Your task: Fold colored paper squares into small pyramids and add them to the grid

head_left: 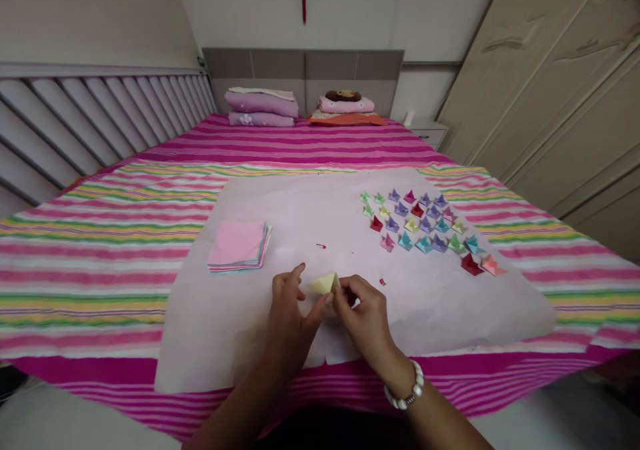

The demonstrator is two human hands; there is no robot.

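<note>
My left hand (290, 303) and my right hand (363, 310) meet over a large pale paper sheet (300, 203) spread on the bed. Both pinch a small folded pale-yellow paper piece (324, 283), held just above the sheet between the fingertips. A stack of coloured paper squares (239, 245), pink on top, lies to the left of my hands. Several small folded paper shapes (425, 227) in many colours stand in rows on the sheet at the right. A white bead bracelet (407, 390) circles my right wrist.
The bed carries a pink, green and yellow striped cover (100, 237). Folded bedding (260, 107) and a pillow with a plush toy (345, 103) lie at the headboard. A slatted rail (75, 123) runs along the left, a wardrobe (560, 103) along the right. Tiny red scraps (321, 245) dot the sheet.
</note>
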